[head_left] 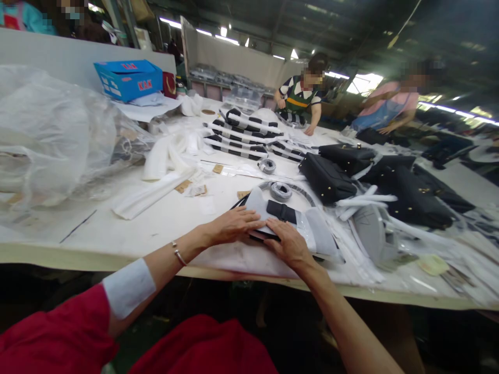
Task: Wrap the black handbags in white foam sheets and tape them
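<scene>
A handbag [281,212] with a black strap tab lies on the worktable in front of me, partly covered by whitish wrapping sheet [317,228]. My left hand [236,224] rests flat on the bag's left end, fingers stretched out. On its near edge lies my right hand [289,242], fingers extended and close to the left fingertips. Neither hand is wrapped around anything. Just beyond the bag sits a coiled, plastic-wrapped strap [280,191]. A second wrapped coil [267,165] lies farther back. The bag's underside is hidden.
Black handbags [327,179] crowd the right side beside white foam tubes [366,199]. Wrapped striped bags [241,136] are stacked at the back. Clear plastic [58,140] heaps up at left, near a blue box [128,80]. Two people [300,96] work across the table.
</scene>
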Demonstrator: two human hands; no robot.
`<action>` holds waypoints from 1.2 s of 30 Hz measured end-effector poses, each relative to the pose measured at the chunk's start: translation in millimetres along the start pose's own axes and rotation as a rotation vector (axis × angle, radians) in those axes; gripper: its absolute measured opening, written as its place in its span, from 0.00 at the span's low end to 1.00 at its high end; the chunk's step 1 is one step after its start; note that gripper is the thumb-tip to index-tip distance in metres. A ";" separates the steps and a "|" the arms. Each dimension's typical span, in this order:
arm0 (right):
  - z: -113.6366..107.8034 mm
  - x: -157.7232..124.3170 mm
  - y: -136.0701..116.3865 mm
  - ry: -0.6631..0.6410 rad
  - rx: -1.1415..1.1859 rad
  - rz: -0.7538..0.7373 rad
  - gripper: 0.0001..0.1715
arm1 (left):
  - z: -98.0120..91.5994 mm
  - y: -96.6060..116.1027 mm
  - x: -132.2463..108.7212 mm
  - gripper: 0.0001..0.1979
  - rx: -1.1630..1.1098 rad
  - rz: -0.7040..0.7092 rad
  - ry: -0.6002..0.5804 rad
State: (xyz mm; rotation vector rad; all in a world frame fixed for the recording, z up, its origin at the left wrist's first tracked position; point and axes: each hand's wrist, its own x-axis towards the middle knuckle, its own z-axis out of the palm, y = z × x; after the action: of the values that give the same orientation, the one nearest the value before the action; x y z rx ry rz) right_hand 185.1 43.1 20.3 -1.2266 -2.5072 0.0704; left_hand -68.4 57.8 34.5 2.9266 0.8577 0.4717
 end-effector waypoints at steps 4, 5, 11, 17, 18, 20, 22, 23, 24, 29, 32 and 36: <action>1.3 -0.2 -2.6 0.005 -0.024 -0.005 0.26 | 14.5 -3.9 0.3 0.25 -0.001 -0.050 0.042; 1.9 -0.8 -3.7 0.010 -0.037 -0.006 0.26 | 19.6 -3.5 -1.2 0.24 0.002 -0.086 0.065; 5.1 -4.4 -8.7 0.031 -0.105 -0.051 0.27 | 39.0 5.6 -11.8 0.27 0.028 -0.166 0.119; 5.6 -3.4 -11.2 0.092 -0.154 -0.068 0.25 | 45.8 8.3 -10.1 0.29 0.003 -0.224 0.259; 4.1 -4.5 -11.9 0.100 -0.155 -0.072 0.24 | 46.1 10.8 -10.5 0.28 -0.001 -0.216 0.283; 0.3 -9.8 -13.4 0.103 -0.140 -0.097 0.23 | 46.0 20.8 -13.6 0.25 0.014 -0.214 0.308; -2.7 -18.7 -14.9 0.090 -0.111 -0.146 0.23 | 46.7 35.9 -19.7 0.24 0.051 -0.230 0.311; -3.4 -23.7 -15.7 0.086 -0.099 -0.170 0.24 | 47.6 43.9 -23.3 0.24 0.072 -0.239 0.311; -3.5 -28.5 -16.6 0.087 -0.093 -0.189 0.25 | 48.8 51.3 -26.7 0.25 0.092 -0.245 0.313; 0.6 -37.5 -19.9 0.149 -0.130 -0.194 0.24 | 54.6 67.7 -33.5 0.28 0.208 -0.259 0.354; 3.1 -34.9 -19.9 0.186 -0.151 -0.208 0.24 | 53.7 67.9 -32.2 0.29 0.317 -0.264 0.367; 10.5 -35.5 -24.4 0.285 -0.182 -0.199 0.23 | 45.8 68.4 -32.0 0.29 0.421 -0.211 0.396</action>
State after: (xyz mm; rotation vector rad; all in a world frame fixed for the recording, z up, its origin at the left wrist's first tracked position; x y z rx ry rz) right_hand 183.2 1.5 5.1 -0.9649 -2.4061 -0.3634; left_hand -44.6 -15.6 -8.4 3.0964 1.4577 0.9819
